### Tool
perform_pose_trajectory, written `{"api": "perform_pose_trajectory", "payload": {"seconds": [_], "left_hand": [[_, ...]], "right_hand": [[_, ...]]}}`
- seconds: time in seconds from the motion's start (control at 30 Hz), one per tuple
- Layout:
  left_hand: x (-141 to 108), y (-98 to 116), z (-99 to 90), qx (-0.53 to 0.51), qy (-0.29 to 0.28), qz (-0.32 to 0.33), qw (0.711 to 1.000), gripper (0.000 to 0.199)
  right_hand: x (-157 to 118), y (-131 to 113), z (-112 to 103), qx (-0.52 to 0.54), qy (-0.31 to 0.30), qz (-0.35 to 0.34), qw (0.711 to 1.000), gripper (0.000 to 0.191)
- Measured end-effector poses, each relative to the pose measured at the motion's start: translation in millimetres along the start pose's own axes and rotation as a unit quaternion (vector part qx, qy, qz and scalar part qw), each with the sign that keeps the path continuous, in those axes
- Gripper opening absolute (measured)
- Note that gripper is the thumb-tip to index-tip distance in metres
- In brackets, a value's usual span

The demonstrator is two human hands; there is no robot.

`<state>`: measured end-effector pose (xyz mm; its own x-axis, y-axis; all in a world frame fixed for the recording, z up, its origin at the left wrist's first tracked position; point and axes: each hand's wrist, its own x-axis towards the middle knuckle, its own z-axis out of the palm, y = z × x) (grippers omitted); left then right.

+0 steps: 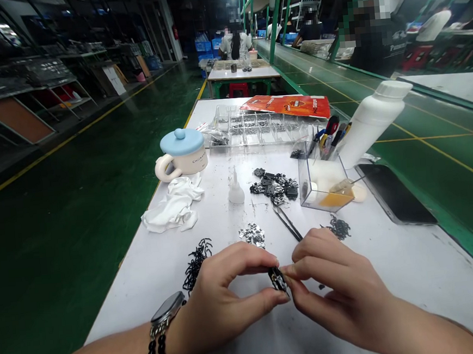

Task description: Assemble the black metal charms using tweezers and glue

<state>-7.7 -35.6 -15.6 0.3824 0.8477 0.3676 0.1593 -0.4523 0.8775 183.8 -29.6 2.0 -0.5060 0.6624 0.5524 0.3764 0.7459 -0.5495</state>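
Between thumb and fingers, my left hand (233, 292) grips a small black part with metal bits (278, 280) above the white table. My right hand (339, 283) pinches at the right side of that same part; whether its fingertips hold a smaller piece is hidden. Just beyond the right hand lie black tweezers (288, 223). A heap of short black curved pieces (197, 264) is by the left hand, and small silver metal pieces (252, 233) lie ahead of both hands. Farther up is a pile of black parts with metal (274, 186). Small dark pieces (338, 227) sit beyond the right hand.
On the left stand a lidded mug (185, 153) and a crumpled white cloth (175, 203). A small dropper bottle (236, 190), clear box (325, 192), phone (397, 192) and tall white bottle (373, 120) are farther along. A divided clear tray (258, 137) spans the back, partly under an orange packet (292, 106).
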Motion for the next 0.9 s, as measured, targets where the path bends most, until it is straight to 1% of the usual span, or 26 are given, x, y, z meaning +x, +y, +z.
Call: {"api": "perform_pose_trajectory", "payload": {"seconds": [0.13,0.3,0.47,0.53,0.6,0.7,0.77,0.9], "left_hand": [[0,0,-0.2,-0.012,-0.005,-0.009,1.000,0.031],[2,3,0.7,-0.069,-0.010,-0.055,0.996,0.027],[4,4,0.7,-0.121,-0.017,-0.093,0.988,0.028],[5,5,0.2,-0.147,-0.016,-0.108,0.983,0.027],[6,6,-0.1,-0.184,-0.015,-0.128,0.974,0.026],[7,8,0.0,-0.248,-0.017,-0.169,0.954,0.026],[8,8,0.5,-0.271,-0.016,-0.190,0.943,0.025],[10,9,1.5,-0.267,-0.009,-0.207,0.941,0.023]], "right_hand": [[0,1,-1,0.001,-0.011,-0.008,1.000,0.011],[0,2,-3,-0.004,-0.020,-0.011,1.000,0.012],[2,0,-5,-0.004,-0.022,-0.010,1.000,0.013],[3,0,-6,0.020,-0.015,0.006,1.000,0.012],[4,0,-6,0.062,-0.016,0.038,0.997,0.012],[5,1,-8,0.112,-0.042,0.081,0.990,0.012],[5,2,-9,0.120,-0.052,0.089,0.987,0.011],[4,1,-10,0.119,-0.049,0.081,0.988,0.009]]}}
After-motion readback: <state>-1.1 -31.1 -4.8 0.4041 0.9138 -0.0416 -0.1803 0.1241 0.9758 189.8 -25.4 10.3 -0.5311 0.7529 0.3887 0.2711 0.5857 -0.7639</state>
